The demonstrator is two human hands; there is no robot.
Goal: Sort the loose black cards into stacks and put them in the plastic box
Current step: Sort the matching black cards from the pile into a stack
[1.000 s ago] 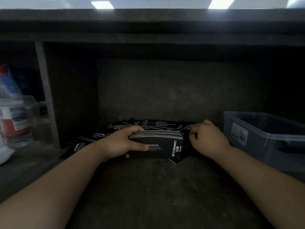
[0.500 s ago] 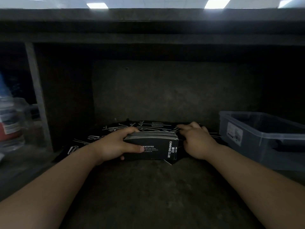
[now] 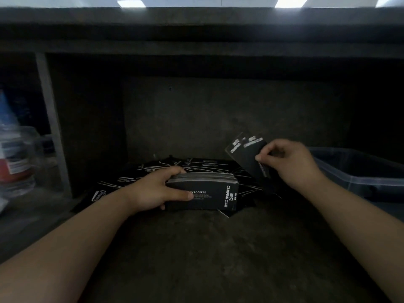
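Observation:
My left hand grips a thick stack of black cards standing on its long edge on the dark shelf, white print facing me. Behind it, loose black cards lie scattered on the shelf floor. My right hand is raised to the right of the stack and pinches a few black cards, held upright and tilted. The grey plastic box stands at the far right, its inside mostly hidden in shadow.
A dark shelf with a low ceiling and back wall encloses the work area. A pale upright post divides it from the left bay, where a clear bottle with a red label stands.
My right hand has lifted off the loose pile, up and to the right, with a few cards pinched in it. My left hand still holds the stack in place.

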